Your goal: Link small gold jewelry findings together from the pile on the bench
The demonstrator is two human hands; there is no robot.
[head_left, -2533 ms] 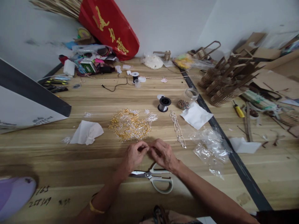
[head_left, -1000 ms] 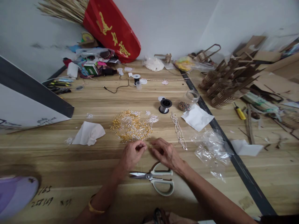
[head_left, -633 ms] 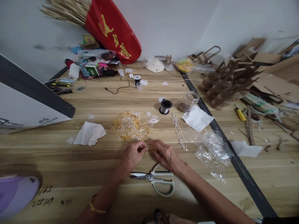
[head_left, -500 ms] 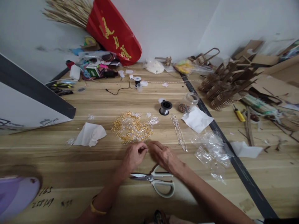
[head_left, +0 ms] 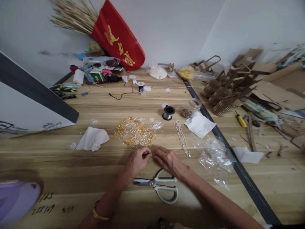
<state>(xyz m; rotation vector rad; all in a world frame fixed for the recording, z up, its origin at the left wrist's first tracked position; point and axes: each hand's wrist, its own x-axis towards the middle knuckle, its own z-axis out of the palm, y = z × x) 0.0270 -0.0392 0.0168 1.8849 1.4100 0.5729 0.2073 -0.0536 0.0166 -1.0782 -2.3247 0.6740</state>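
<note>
My left hand (head_left: 138, 160) and my right hand (head_left: 168, 160) meet fingertip to fingertip on the wooden table (head_left: 59, 165), just in front of a heap of gold and silver beads (head_left: 134, 131). Both hands pinch something tiny between thumb and fingers; it is too small to name. Scissors with pale handles (head_left: 158, 186) lie closed on the table right behind my hands, towards me. A finished beaded chain (head_left: 182, 137) lies to the right of the heap. A spool of thin thread (head_left: 168, 112) stands beyond it.
A crumpled white tissue (head_left: 92, 141) lies left, clear plastic bags (head_left: 215, 156) and white paper (head_left: 199, 124) right. A glass jar with beads (head_left: 193, 105), wooden model parts (head_left: 226, 90), a red bag (head_left: 118, 38) and a white board (head_left: 26, 105) ring the work area.
My hands stay together in a pinch, shifting only slightly. The view has tilted down a little, so everything sits lower in the picture.
</note>
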